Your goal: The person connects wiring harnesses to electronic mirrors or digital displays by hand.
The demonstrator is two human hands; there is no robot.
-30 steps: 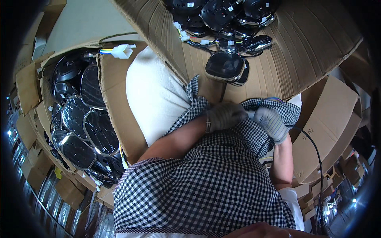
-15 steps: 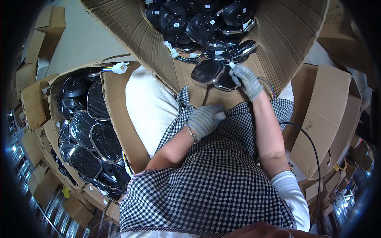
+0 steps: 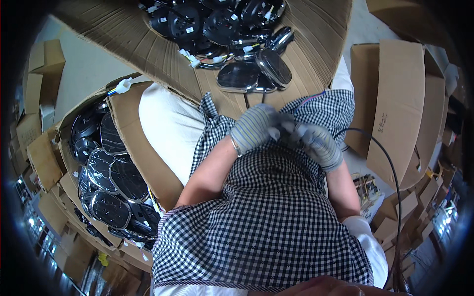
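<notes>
My left hand (image 3: 253, 127), in a striped grey glove, is closed with its fingertips pinching a small white connector (image 3: 274, 132). Close beside it over my lap, my gloved right hand (image 3: 321, 147) is also closed, on another pale connector (image 3: 300, 129). Motion smears the fingertips, so whether the two connectors touch cannot be told. Just beyond my hands, a glossy black rounded unit with a chrome rim (image 3: 237, 76) lies on cardboard. A second such unit (image 3: 275, 68) leans against its right side. Dark cables (image 3: 263, 97) run from them toward my hands.
A big carton (image 3: 316, 44) holding several black units (image 3: 217, 27) opens toward me. At my left stands another carton (image 3: 143, 143) filled with chrome-rimmed units (image 3: 108, 209). A black cable (image 3: 387, 158) curves along my right, near folded cardboard boxes (image 3: 400, 108).
My right hand has come back from the units to my lap, beside the left hand. The right unit now leans upright against the other. The whole view has shifted somewhat.
</notes>
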